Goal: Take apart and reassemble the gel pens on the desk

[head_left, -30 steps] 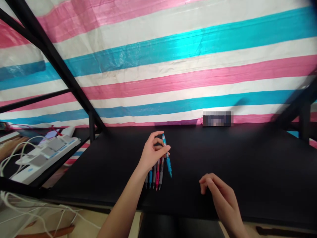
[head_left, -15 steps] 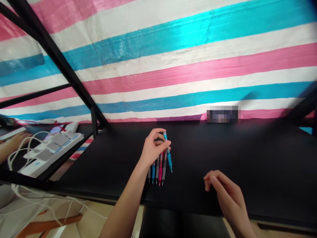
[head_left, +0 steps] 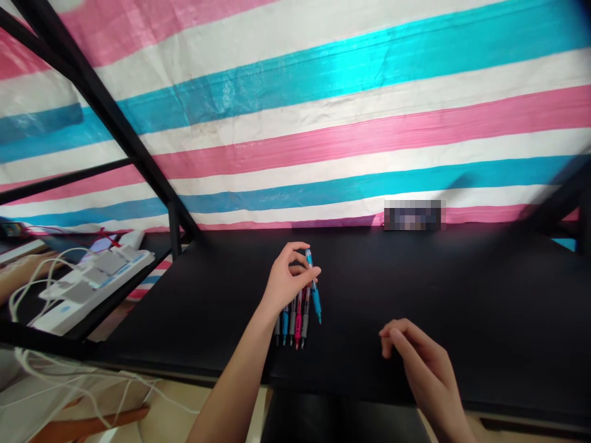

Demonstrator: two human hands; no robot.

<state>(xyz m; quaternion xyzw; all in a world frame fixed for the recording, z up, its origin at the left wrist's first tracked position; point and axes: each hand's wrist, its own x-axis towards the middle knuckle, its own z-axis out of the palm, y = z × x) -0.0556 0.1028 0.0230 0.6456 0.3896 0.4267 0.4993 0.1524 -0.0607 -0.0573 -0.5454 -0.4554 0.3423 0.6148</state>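
Note:
My left hand (head_left: 286, 283) pinches a blue pen (head_left: 314, 288) between thumb and fingers, its tip pointing toward me at the right end of a row. Several other pens (head_left: 292, 320), blue, grey and pink, lie side by side on the black table (head_left: 462, 295), partly hidden under that hand. My right hand (head_left: 418, 363) rests near the table's front edge to the right, fingers loosely curled and holding nothing.
A striped pink, blue and white tarp (head_left: 323, 123) hangs behind the table. Black frame bars (head_left: 115, 117) slant at the left. Beyond them lie a white power strip (head_left: 87, 283) with white cables and another person's hand (head_left: 18, 271). A blurred label (head_left: 412, 215) sits at the table's back.
The blue pen in my left hand has shifted slightly while staying by the row. My right hand has barely moved. The view tilted a little.

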